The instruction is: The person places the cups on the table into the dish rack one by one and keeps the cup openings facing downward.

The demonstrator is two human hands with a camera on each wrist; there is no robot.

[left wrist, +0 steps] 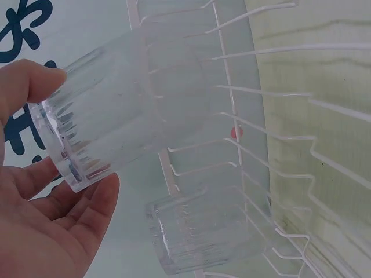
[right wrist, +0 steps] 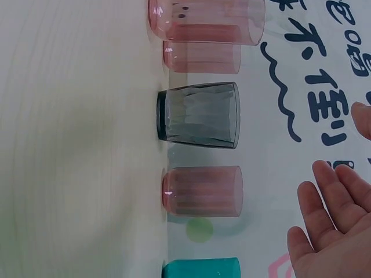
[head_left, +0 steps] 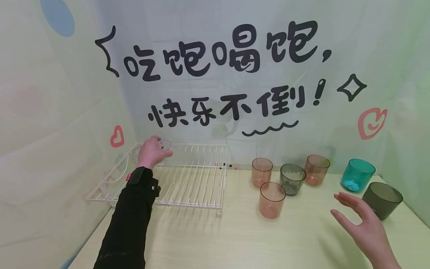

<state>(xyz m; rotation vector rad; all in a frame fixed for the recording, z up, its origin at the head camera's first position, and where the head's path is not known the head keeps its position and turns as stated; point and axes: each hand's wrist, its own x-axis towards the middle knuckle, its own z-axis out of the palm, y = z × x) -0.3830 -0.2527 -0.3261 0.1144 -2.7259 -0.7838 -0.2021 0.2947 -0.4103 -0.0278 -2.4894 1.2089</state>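
Note:
My left hand (head_left: 152,152) is over the back left of a white wire dish rack (head_left: 188,204). Its thumb and fingers grip a clear glass (left wrist: 122,104) around the thick base, mouth pointing down toward the wires. A second clear glass (left wrist: 203,231) stands upside down in the rack beside it. Over the right side of the table hovers my right hand (head_left: 364,226), fingers extended and thumb apart, holding nothing. The nearest thing to it is a dark grey-green glass (head_left: 383,200); whether they touch is hard to tell, though a gap seems to show.
Upright on the table stand a teal glass (head_left: 357,175), a smoky faceted glass (head_left: 293,179) and three pink glasses, one in front (head_left: 271,203), one behind it (head_left: 262,173) and one farther right (head_left: 315,172). A printed cloth (head_left: 201,22) hangs behind.

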